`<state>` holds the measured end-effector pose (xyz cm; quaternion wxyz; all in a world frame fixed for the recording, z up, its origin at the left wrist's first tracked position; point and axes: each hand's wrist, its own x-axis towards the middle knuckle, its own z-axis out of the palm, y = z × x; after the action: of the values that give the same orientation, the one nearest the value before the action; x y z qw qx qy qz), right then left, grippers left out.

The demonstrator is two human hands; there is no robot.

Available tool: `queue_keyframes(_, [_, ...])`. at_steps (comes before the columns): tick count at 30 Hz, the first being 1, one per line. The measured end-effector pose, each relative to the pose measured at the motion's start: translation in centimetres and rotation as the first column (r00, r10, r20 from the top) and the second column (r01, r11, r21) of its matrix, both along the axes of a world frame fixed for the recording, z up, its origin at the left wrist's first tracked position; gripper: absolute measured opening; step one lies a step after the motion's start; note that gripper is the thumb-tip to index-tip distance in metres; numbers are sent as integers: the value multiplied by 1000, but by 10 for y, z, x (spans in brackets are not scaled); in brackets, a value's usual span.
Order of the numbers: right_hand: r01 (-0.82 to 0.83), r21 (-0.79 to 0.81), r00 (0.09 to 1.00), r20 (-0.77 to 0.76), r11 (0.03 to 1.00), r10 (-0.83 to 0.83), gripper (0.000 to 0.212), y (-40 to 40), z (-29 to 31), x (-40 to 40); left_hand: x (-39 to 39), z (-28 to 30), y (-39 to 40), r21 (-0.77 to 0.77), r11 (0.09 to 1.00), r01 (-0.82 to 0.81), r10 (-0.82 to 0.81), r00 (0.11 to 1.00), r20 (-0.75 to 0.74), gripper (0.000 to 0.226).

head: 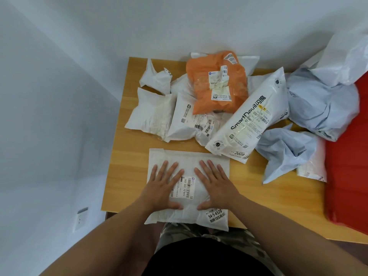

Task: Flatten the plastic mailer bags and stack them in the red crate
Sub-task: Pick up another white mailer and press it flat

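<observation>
Wall surfaces, pale and plain, fill the left of the frame, with a white wall socket (pixel 82 218) at lower left. Right of these stands the rectangular light wooden table (pixel 127 156). At lower centre lies the flat white padded plastic mailer bag (pixel 189 160), its near edge overhanging the table edge. The left hand (pixel 163 186) rests palm-down on it with fingers spread and straight; the right hand (pixel 216 185) does the same just beside, a printed shipping label (pixel 183 188) showing between them. Neither hand grips anything.

Upper centre holds unflattened stock: crumpled white mailer bags (pixel 153 114), an orange plastic mailer bag (pixel 217 84) on top, and a long white printed mailer bag (pixel 253 118). Further right lie crumpled pale blue mailer bags (pixel 286 154). The red crate (pixel 346 176) occupies the right edge.

Handling judgement: the bag appears light, soft and slick, and likely to trap air. Smooth outward from the centre, then lift by two opposite edges to keep it flat.
</observation>
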<state>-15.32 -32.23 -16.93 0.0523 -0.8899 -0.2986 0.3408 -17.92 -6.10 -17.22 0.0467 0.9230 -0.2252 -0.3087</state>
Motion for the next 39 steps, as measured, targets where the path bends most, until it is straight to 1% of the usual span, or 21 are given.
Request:
queue_keyframes(11, [19, -48, 997, -78, 999, -22, 134, 4, -3, 4, 3, -5, -3, 27, 999, -23, 25, 998, -57, 124])
queue_keyframes(16, [4, -29, 998, -65, 1000, -6, 131, 3, -8, 3, 3, -5, -4, 64, 998, -14, 18, 997, -72, 125])
queue_keyframes(21, [-2, -8, 999, -49, 1000, 2, 132, 3, -6, 4, 5, 0, -8, 141, 990, -23, 40, 992, -117, 128])
queue_keyframes(23, [3, -3, 998, -63, 1000, -3, 132, 3, 0, 4, 2, 5, -13, 168, 985, -46, 68, 990, -124, 129])
queue_keyframes(25, [14, -6, 996, -92, 1000, -14, 133, 6, 4, 5, -1, 10, -19, 197, 976, -89, 110, 989, -97, 131])
queue_keyframes(28, [17, -12, 996, -85, 1000, -18, 133, 8, 9, 4, -13, 20, -32, 228, 946, -230, 240, 971, -14, 132])
queue_keyframes(31, [73, -5, 995, -72, 997, -73, 128, 9, 16, -2, -25, 32, -40, 270, 909, -319, 330, 944, 4, 125])
queue_keyframes(33, [87, 16, 994, -67, 996, -86, 126, 8, 21, -7, -29, 39, -40, 266, 905, -331, 341, 940, 10, 120])
queue_keyframes(35, [93, 30, 993, -75, 995, -90, 126, 5, 22, -10, -29, 46, -36, 265, 907, -326, 335, 942, 12, 120])
queue_keyframes(37, [118, 16, 991, -73, 993, -116, 126, 1, 21, -8, -26, 52, -30, 248, 910, -332, 336, 941, 29, 121])
queue_keyframes(39, [166, -13, 984, -66, 986, -167, 128, -3, 21, -3, -24, 53, -22, 254, 911, -324, 332, 943, 12, 121])
